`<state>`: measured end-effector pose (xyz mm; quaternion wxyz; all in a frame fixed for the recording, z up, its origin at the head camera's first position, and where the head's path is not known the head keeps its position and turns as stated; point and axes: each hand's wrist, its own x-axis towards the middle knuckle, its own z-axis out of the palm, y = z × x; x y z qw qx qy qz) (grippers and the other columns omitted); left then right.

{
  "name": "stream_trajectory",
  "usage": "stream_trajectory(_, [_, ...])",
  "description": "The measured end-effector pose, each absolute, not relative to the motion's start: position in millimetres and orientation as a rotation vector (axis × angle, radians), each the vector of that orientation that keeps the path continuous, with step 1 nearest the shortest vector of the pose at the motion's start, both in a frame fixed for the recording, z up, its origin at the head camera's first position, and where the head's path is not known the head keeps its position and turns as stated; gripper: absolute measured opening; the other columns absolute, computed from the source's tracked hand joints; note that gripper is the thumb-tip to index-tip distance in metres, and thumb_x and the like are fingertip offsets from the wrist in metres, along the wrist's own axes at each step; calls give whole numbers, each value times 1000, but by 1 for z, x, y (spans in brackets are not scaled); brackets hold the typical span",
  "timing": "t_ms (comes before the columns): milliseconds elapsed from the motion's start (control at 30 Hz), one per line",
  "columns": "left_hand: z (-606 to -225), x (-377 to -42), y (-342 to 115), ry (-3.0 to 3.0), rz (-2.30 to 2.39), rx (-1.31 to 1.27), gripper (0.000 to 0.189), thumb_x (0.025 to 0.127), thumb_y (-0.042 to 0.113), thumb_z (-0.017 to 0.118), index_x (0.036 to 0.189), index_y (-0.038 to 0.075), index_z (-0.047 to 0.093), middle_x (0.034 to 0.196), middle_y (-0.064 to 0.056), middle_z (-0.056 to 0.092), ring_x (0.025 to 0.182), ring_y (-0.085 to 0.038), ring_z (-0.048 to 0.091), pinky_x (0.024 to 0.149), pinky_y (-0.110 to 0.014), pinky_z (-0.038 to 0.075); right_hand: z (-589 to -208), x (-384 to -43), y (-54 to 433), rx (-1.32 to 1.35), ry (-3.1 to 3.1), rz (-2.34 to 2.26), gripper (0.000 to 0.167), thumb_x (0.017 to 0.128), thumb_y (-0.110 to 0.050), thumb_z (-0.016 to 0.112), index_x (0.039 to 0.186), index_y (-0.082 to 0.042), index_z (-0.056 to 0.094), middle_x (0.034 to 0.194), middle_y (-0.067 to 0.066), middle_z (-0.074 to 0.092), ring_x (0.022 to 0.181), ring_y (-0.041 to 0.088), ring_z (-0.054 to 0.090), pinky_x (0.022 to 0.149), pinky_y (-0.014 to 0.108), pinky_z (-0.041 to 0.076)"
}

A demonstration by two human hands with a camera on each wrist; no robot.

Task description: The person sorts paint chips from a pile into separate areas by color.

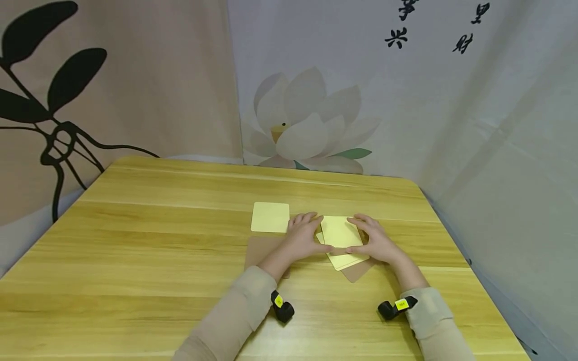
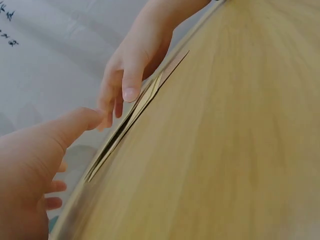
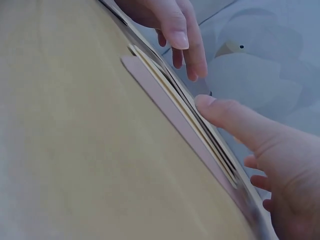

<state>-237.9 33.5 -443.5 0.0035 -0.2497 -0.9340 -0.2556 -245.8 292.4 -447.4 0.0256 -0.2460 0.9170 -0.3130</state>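
Note:
My left hand (image 1: pixel 303 236) and right hand (image 1: pixel 378 240) frame a loose pile of square cards from both sides, fingers spread. On top lies a pale yellow card (image 1: pixel 339 230). Under it, turned askew, are more yellow cards (image 1: pixel 346 261) and a brown card (image 1: pixel 357 272). In the head view, index fingertips overlap the top card's far corners and thumbs lie along its near edge. In the left wrist view, the left thumb (image 2: pixel 82 122) appears apart from the card edges. The right thumb (image 3: pixel 220 110) comes right to the pile's edge in the right wrist view.
Another yellow card (image 1: pixel 270 217) lies left of the pile, with a brown card (image 1: pixel 261 250) nearer, partly covered by the left forearm. All rest on a wooden table (image 1: pixel 135 260). Printed curtains (image 1: pixel 442 110) hang behind the table. Small black devices (image 1: pixel 283 312) are strapped at both wrists.

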Motion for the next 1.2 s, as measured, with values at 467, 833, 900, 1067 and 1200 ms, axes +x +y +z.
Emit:
stream_trajectory(467, [-443, -245, 43, -2997, -701, -739, 97, 73, 66, 69, 146, 9, 40, 150, -10, 32, 134, -30, 28, 107, -52, 17, -446, -257, 299, -744, 2804, -894, 86, 77, -43, 79, 146, -10, 41, 152, 14, 26, 138, 41, 13, 99, 70, 15])
stream_trajectory(833, [-446, -244, 44, -3000, -673, -770, 92, 74, 64, 70, 143, 9, 45, 147, -7, 37, 131, -27, 30, 106, -50, 20, -449, -256, 299, -746, 2808, -858, 83, 77, -45, 78, 145, -11, 44, 151, 12, 28, 138, 40, 14, 101, 68, 14])
stream_trajectory(900, [-447, -245, 44, -2994, -675, -776, 90, 74, 64, 70, 142, 9, 46, 147, -8, 37, 131, -27, 30, 106, -50, 20, -448, -256, 299, -743, 2806, -860, 83, 77, -45, 78, 144, -11, 44, 151, 12, 28, 138, 40, 14, 101, 67, 15])
stream_trajectory(1067, [-447, -245, 43, -2971, -665, -789, 88, 74, 64, 70, 140, 9, 50, 145, -8, 39, 130, -28, 30, 105, -50, 21, -448, -256, 298, -741, 2808, -875, 83, 77, -45, 78, 144, -12, 44, 150, 13, 28, 137, 40, 15, 101, 67, 16])
stream_trajectory(1200, [-448, -244, 42, -2953, -648, -802, 87, 73, 65, 70, 138, 9, 53, 143, -7, 41, 129, -27, 32, 104, -49, 22, -448, -256, 298, -754, 2826, -868, 83, 76, -46, 78, 144, -11, 45, 149, 14, 30, 136, 39, 18, 101, 66, 18])
